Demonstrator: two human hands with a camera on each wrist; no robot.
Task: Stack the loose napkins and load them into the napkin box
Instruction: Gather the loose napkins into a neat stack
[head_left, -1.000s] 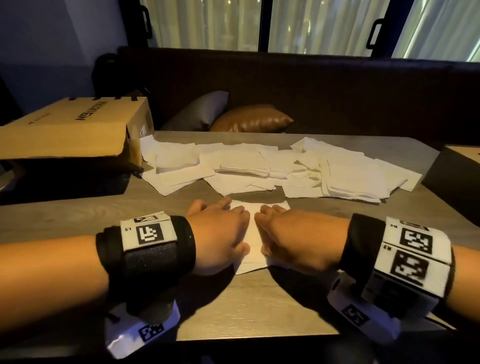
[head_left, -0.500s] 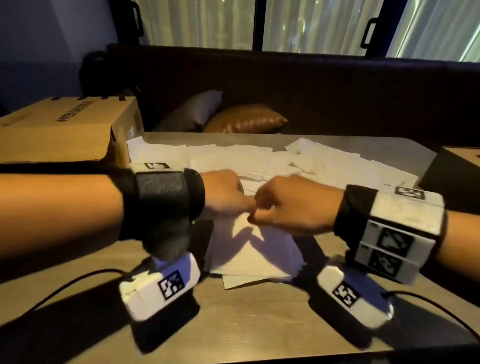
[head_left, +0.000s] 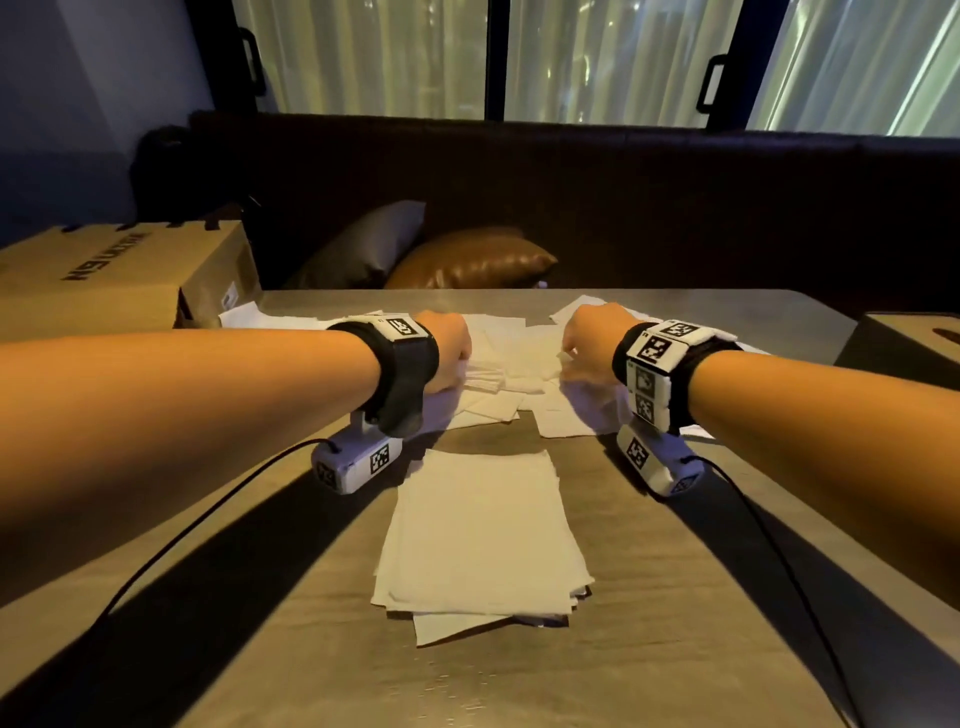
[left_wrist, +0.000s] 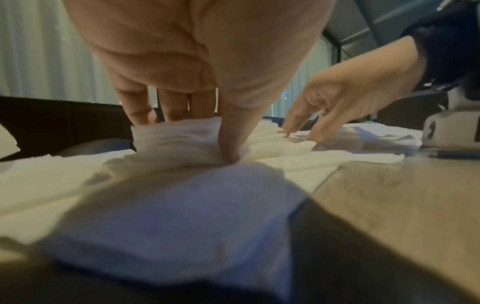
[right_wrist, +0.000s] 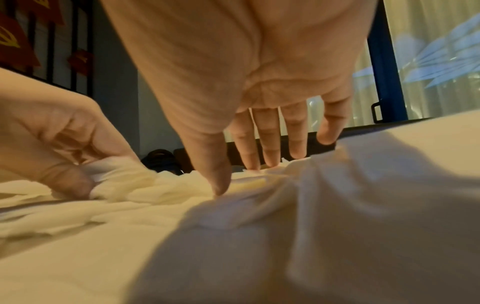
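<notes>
On the wooden table, scattered napkins

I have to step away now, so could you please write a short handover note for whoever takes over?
Left hand: pinches a bunch of loose napkins at the far pile.
Right hand: fingers spread, pressing on napkins there, nothing clearly gripped.
Stack: lies near the table edge, roughly squared, a few sheets sticking out at the bottom.
Done: a first stack.
Left: gather the rest, square the stack, load it. No napkin box can be told apart for certain.
</notes>
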